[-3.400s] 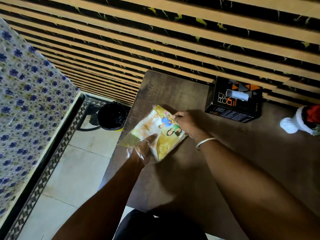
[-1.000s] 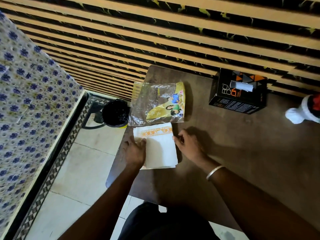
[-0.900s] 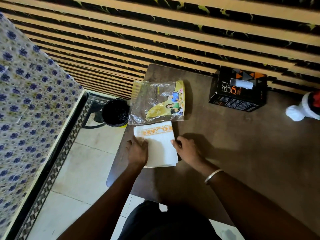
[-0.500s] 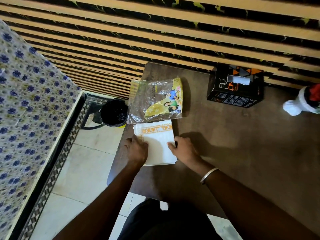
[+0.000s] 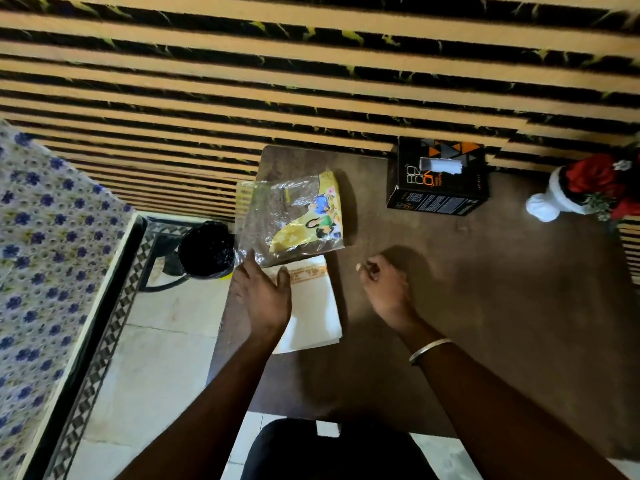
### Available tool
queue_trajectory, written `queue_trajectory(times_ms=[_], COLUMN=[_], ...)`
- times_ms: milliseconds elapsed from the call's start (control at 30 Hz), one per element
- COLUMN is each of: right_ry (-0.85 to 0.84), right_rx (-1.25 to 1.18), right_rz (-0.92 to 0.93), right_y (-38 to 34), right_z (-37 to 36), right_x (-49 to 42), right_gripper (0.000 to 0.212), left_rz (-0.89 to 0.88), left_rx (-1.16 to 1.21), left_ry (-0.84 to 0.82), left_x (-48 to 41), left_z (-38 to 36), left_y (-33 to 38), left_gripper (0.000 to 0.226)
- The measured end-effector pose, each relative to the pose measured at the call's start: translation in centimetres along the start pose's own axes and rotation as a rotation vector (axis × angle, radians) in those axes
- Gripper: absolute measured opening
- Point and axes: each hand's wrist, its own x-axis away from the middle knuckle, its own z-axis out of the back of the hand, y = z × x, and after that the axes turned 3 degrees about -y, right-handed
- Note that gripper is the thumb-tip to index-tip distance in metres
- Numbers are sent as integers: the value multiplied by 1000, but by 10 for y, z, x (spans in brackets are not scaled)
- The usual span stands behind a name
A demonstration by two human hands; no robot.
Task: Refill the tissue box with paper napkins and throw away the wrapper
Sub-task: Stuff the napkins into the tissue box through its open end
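The napkins (image 5: 313, 306) lie stacked on the bench (image 5: 485, 306), touching the empty wrapper (image 5: 294, 220). Soft and light, they likely fan apart; pinch both long edges. The left hand (image 5: 259, 296) hovers open-gripped; the right hand (image 5: 384, 289) is loosely curled, empty.

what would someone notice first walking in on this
Most likely the two hands over the dark table: the left hand open above a white stack of napkins, the right hand loosely curled beside it. Just beyond lies the emptied yellow wrapper, with the black tissue box against the striped wall and a black bin on the floor to the left.
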Motion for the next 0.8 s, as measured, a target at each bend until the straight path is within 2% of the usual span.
queue_trajectory(times_ms=[167, 267, 333, 433, 533, 633, 800], right_ry=[204, 331, 359, 293, 165, 57, -38], right_rx=[-94, -136, -159, -162, -159, -172, -199], right_rz=[-15, -64, -92, -87, -54, -5, 16], right_y=[16, 26, 33, 48, 60, 70, 78], right_z=[63, 106, 130, 163, 180, 186, 186], right_x=[-28, -51, -70, -101, -123, -137, -138], right_gripper=[35, 44, 53, 66, 78, 93, 92], left_rz=[-225, -351, -375, -364, -282, -253, -200], left_rx=[81, 126, 106, 104, 209, 310, 400], left_ry=[-70, -232, -357, -509, -593, -655, -610], left_x=[-16, -23, -28, -33, -36, -36, -37], left_z=[-22, -42, -59, -92, -117, -139, -162], left_y=[44, 80, 104, 140, 174, 200, 204], left_gripper=[60, 56, 61, 69, 77, 72, 67])
